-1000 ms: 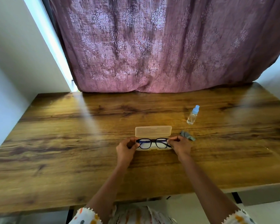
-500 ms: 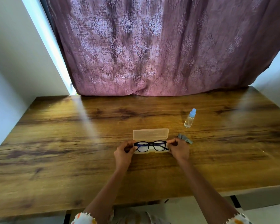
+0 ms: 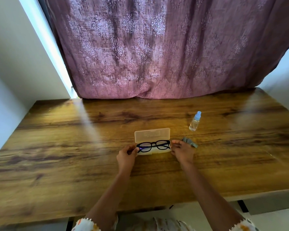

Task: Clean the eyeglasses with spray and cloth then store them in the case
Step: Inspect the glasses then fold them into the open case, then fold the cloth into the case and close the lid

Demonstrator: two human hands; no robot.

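Note:
Black-framed eyeglasses [image 3: 153, 145] lie over the open tray of a translucent beige case [image 3: 152, 135], whose lid stands up behind them. My left hand [image 3: 126, 155] pinches the glasses' left end. My right hand [image 3: 182, 150] holds the right end with its fingertips. A crumpled grey cloth [image 3: 190, 142] lies just right of my right hand. A small clear spray bottle [image 3: 195, 121] with a blue cap stands upright further back on the right.
All of this rests on a brown wood-grain table [image 3: 73, 155], whose front edge is near my body. A mauve patterned curtain [image 3: 157, 47] hangs along the table's far edge. White walls flank both sides.
Both hands stay on the ends of the glasses, which sit slightly lower over the case tray. The camera has tilted a little, shifting the whole scene.

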